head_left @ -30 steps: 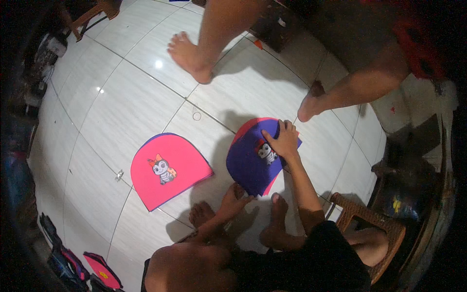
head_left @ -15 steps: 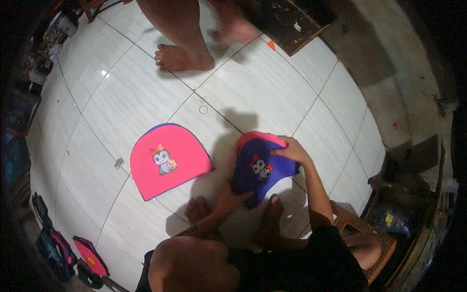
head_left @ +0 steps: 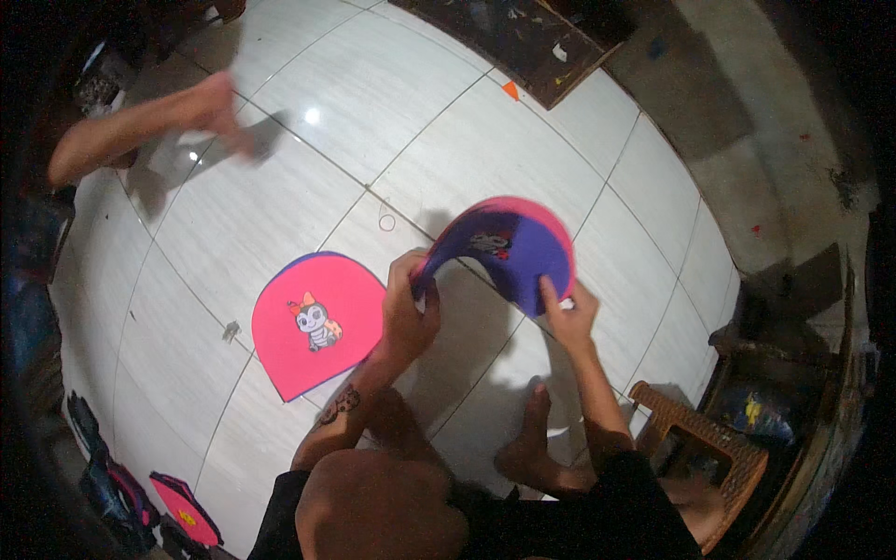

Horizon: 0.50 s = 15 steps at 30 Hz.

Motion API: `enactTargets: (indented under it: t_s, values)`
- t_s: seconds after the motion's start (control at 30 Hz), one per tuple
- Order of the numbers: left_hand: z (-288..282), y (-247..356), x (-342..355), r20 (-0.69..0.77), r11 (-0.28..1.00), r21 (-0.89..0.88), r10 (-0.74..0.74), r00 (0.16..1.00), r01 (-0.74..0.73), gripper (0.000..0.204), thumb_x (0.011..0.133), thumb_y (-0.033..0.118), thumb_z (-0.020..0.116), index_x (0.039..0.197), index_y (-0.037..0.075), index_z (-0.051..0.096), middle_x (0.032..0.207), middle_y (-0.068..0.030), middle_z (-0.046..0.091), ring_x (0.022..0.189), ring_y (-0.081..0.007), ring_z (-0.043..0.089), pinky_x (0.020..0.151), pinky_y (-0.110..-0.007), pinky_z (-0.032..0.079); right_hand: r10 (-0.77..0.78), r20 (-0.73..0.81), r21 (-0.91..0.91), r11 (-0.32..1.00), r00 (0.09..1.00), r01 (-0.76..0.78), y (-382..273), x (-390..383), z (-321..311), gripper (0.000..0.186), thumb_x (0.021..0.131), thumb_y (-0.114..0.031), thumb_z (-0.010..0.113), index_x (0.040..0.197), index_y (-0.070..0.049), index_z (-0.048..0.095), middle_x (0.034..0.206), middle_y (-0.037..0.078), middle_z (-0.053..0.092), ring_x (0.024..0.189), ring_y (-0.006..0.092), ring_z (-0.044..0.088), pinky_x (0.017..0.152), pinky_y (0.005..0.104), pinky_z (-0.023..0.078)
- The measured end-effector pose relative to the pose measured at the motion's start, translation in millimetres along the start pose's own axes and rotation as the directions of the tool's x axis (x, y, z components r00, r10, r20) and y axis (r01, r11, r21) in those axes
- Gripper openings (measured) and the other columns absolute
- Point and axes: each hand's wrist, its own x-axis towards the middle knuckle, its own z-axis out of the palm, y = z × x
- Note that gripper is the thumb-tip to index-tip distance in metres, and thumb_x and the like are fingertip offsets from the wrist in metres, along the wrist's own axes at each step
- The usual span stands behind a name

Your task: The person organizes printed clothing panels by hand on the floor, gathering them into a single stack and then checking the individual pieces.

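Note:
My left hand [head_left: 409,313] and my right hand [head_left: 571,315] grip opposite ends of a dome-shaped stack of fabric-like panels [head_left: 537,247], raised off the floor and bent into an arch. Its purple face, with a printed cartoon insect, is toward me, and a pink layer shows along the outer rim. Flat on the tiles beside my left forearm lies a similar pink panel [head_left: 280,331] with a cartoon ladybug print and a purple edge beneath it. My forearm hides its right corner.
Another person's leg [head_left: 140,131] crosses at the upper left, its foot blurred. A brown wooden board [head_left: 523,47] lies at the far side, with an orange scrap [head_left: 511,91] beside it. A brown plastic stool [head_left: 747,448] stands at right. More pink pieces [head_left: 187,509] lie lower left.
Both hands have lifted the panels away from me and curved them into an arch; my left hand has moved up to their left end. The other person's leg has moved to the left.

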Motion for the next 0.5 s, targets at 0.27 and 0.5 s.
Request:
enactTargets:
  t_s: [0.27,0.5]
  values:
    - [1,-35,23,-0.017,0.936,0.129,-0.329,0.944,0.328,0.035,0.092,0.007,0.061,0.122,-0.001,0.047,0.102,-0.0195,0.065,0.098,-0.0274,0.065,0.089,-0.036,0.049,0.068,0.096,-0.027,0.997,0.993,-0.066,-10,-4,18,0.031,0.098,-0.021,0.058,0.121,-0.001,0.061,0.082,0.021,0.07,0.075,0.0303,0.073,0.07,0.0373,0.055]
    - [-7,-73,42,0.047,0.91,0.019,-0.414,0.909,0.413,0.036,0.086,0.007,0.066,0.118,0.0,0.049,0.101,-0.0161,0.063,0.097,-0.0232,0.063,0.086,-0.034,0.048,0.183,0.227,-0.068,0.983,0.957,-0.172,-10,8,22,0.038,0.094,-0.023,0.063,0.126,-0.004,0.06,0.079,0.018,0.07,0.067,0.0256,0.07,0.066,0.036,0.054]
